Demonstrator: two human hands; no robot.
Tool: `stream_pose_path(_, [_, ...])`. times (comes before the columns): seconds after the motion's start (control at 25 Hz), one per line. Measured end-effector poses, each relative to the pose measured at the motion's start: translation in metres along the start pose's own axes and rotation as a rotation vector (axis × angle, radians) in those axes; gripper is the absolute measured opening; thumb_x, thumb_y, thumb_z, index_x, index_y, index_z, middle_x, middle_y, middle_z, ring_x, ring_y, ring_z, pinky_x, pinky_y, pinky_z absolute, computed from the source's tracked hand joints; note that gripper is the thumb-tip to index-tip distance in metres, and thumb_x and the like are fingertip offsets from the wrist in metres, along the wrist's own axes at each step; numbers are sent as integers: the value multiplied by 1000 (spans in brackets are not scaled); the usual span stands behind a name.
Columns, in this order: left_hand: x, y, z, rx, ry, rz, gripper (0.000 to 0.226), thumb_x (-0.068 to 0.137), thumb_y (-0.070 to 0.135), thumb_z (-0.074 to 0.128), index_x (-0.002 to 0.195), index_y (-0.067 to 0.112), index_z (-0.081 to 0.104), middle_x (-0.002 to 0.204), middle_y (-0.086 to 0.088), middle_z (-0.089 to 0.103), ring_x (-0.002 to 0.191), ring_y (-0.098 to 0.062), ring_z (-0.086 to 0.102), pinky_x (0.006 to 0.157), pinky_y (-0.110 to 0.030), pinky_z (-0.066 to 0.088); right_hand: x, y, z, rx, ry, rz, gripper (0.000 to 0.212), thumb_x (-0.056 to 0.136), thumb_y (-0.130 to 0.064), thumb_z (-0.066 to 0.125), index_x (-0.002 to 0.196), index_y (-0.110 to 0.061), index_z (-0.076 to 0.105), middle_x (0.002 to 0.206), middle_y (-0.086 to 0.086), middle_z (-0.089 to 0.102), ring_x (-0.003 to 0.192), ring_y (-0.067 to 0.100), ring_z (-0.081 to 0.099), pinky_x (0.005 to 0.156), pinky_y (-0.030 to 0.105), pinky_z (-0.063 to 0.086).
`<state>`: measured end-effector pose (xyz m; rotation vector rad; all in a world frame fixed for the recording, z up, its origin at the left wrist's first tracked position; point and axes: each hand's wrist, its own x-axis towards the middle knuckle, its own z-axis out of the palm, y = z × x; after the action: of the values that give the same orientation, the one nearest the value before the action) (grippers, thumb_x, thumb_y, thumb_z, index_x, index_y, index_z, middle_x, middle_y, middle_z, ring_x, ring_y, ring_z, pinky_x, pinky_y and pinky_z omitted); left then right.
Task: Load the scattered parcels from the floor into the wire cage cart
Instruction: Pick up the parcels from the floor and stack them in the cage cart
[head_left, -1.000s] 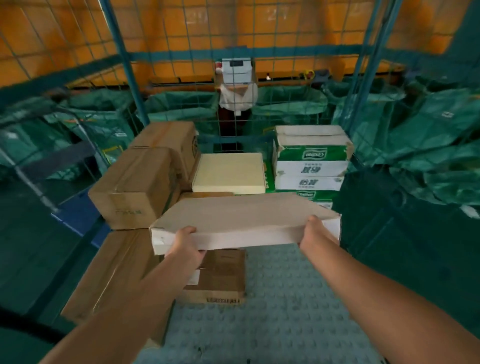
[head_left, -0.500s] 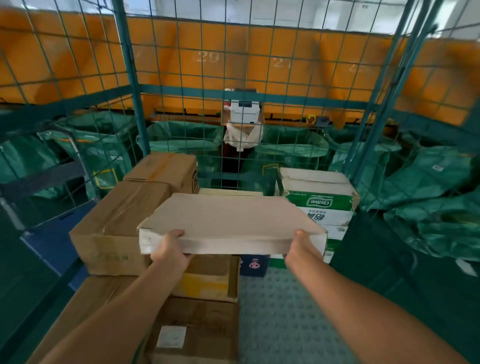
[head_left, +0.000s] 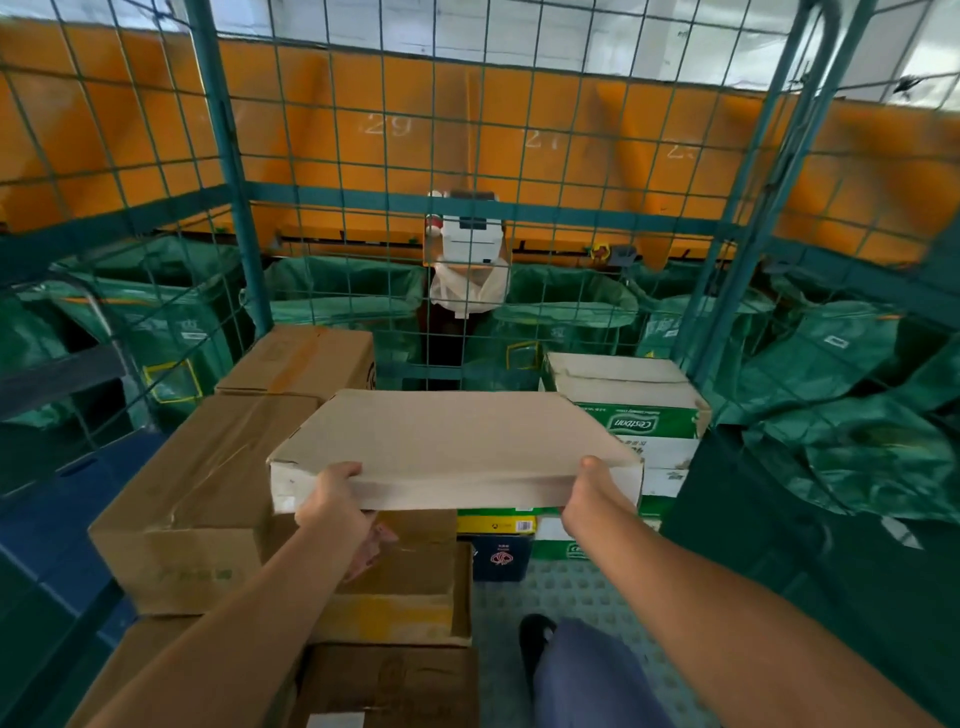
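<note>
I hold a flat pale cardboard parcel (head_left: 452, 441) level inside the green wire cage cart (head_left: 228, 156). My left hand (head_left: 332, 504) grips its near left edge, thumb on top. My right hand (head_left: 592, 493) grips its near right edge the same way. The parcel hovers above the boxes stacked in the cart. A large brown carton (head_left: 192, 499) sits to its left, with a smaller brown carton (head_left: 298, 358) behind that. A green and white carton stack (head_left: 634, 410) stands at the right rear.
An open brown box (head_left: 410, 587) and a dark small box (head_left: 498, 556) lie below the parcel. The cart floor (head_left: 582, 597) is grey and studded. My foot and trouser leg (head_left: 566, 665) stand on it. Green sacks (head_left: 852, 395) lie beyond the mesh.
The parcel has risen with both hands and moved further over the stacked boxes. My view has tilted upward, and my leg has come into view on the cart floor.
</note>
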<state>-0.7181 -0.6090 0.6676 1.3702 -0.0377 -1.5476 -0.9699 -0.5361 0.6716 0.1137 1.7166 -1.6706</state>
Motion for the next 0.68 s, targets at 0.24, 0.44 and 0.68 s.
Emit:
stream_pose_path(0.24, [39, -13, 33, 43, 51, 9, 46, 79, 8, 71, 116, 17, 45, 97, -12, 52, 83, -30, 54, 91, -46, 53, 36, 10, 37, 201, 217, 90, 67, 66, -33, 67, 126, -14, 46, 121, 7, 55, 105, 28, 56, 90, 46, 51])
stream_pose_path(0.44, [71, -29, 57, 22, 107, -13, 59, 78, 5, 71, 128, 16, 43, 118, -13, 54, 104, -34, 56, 85, -44, 55, 82, 19, 51, 167, 309, 115, 60, 75, -30, 67, 127, -8, 48, 118, 9, 58, 102, 28, 58, 86, 35, 49])
stream_pose_path(0.68, [117, -15, 58, 30, 132, 36, 61, 78, 1, 67, 131, 16, 42, 116, -12, 53, 97, -29, 54, 82, -44, 54, 102, 64, 83, 265, 280, 163, 63, 73, -28, 74, 127, -10, 50, 120, 12, 61, 98, 31, 62, 91, 48, 51])
